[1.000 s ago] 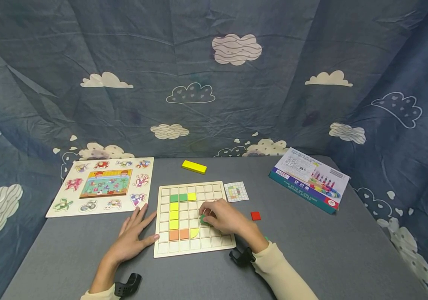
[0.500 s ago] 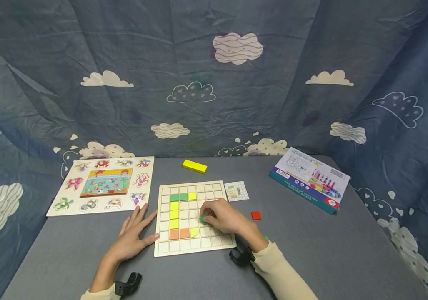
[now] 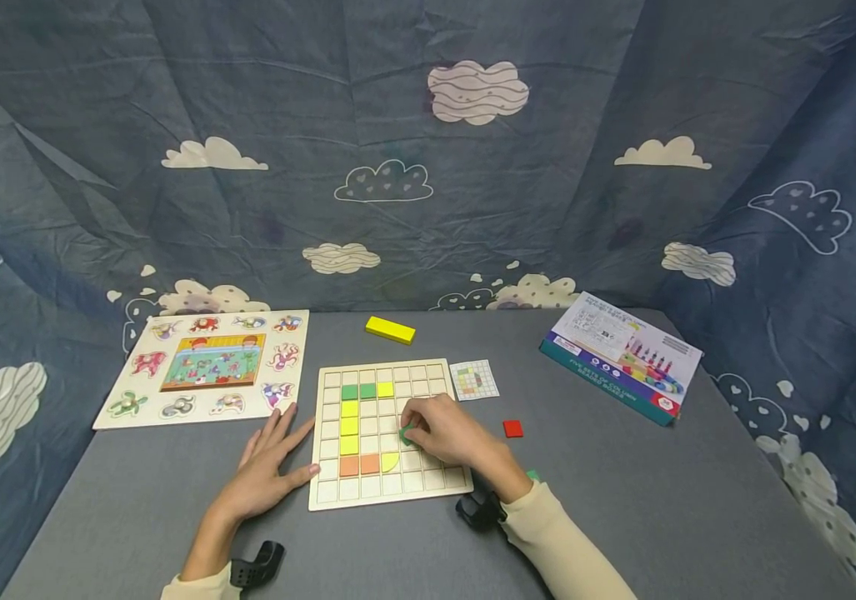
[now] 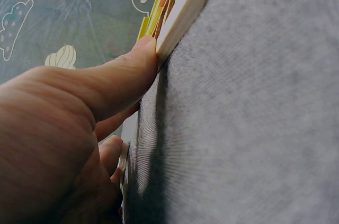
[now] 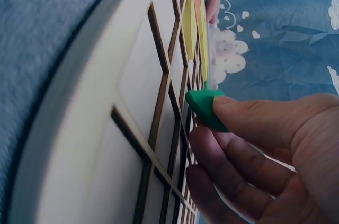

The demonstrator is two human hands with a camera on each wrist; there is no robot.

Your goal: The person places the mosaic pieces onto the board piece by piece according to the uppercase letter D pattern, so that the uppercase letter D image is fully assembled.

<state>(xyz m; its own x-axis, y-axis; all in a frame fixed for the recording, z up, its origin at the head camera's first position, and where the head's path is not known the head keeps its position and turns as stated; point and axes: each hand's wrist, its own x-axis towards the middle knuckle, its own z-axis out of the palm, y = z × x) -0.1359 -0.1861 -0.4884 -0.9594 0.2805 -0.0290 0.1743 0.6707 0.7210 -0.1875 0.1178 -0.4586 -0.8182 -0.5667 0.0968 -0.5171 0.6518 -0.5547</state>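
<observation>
A wooden grid board (image 3: 412,483) lies flat on the table. Green, yellow and orange tiles fill some of its squares, and a yellow quarter-round tile (image 3: 390,462) sits beside the orange ones. My right hand (image 3: 443,429), over the board's right half, pinches a green tile (image 5: 204,105) between thumb and fingers. In the right wrist view this tile stands tilted close over the grid, with a curved edge. My left hand (image 3: 266,467) rests on the table with fingers spread, its thumb (image 4: 143,49) touching the board's left edge.
A small pattern card (image 3: 475,380) lies at the board's upper right, a red tile (image 3: 513,428) below it. Another green tile (image 3: 533,475) shows beside the right wrist. Behind are a yellow block (image 3: 390,330), an animal puzzle board (image 3: 123,387) and a boxed set (image 3: 615,358).
Both hands keep nearly the same places, the right one still pinching the green tile over the board. The whole head view has shifted slightly.
</observation>
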